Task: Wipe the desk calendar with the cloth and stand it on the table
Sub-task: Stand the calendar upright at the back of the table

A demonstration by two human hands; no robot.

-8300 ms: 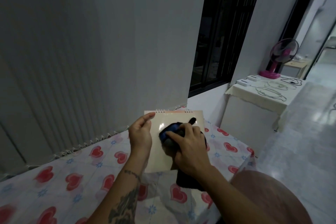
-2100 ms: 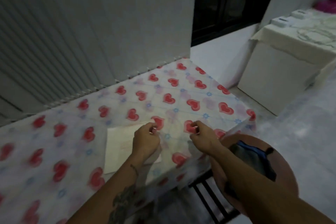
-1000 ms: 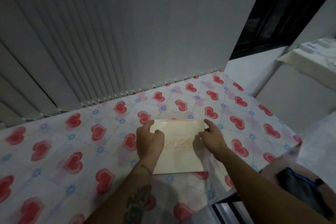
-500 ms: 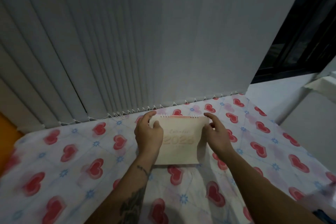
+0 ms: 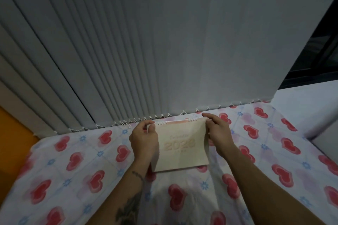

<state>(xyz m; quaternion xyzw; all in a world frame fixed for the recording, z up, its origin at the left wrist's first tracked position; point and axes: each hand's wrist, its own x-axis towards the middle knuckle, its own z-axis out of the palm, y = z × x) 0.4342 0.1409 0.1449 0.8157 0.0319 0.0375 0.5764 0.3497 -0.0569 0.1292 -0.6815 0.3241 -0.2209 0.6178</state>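
A cream desk calendar (image 5: pixel 181 148) with a spiral top edge and a raised year on its cover is propped on the table (image 5: pixel 76 162), which wears a cloth printed with red hearts. Its cover faces me and leans back, and its lower edge rests on the tablecloth. My left hand (image 5: pixel 144 140) grips its left side, thumb at the top corner. My right hand (image 5: pixel 218 133) grips its right side, fingers pinching the top right corner. The wiping cloth is out of view.
Grey vertical blinds (image 5: pixel 164 51) hang straight behind the table's far edge, a beaded chain (image 5: pixel 128 122) running along their bottom. A dark window (image 5: pixel 321 56) is at the right, an orange surface (image 5: pixel 12 133) at the left.
Earlier my right hand wiped the calendar with the dark cloth; the cloth then lay on a round stool. Since half a second ago both hands and the calendar have barely moved.
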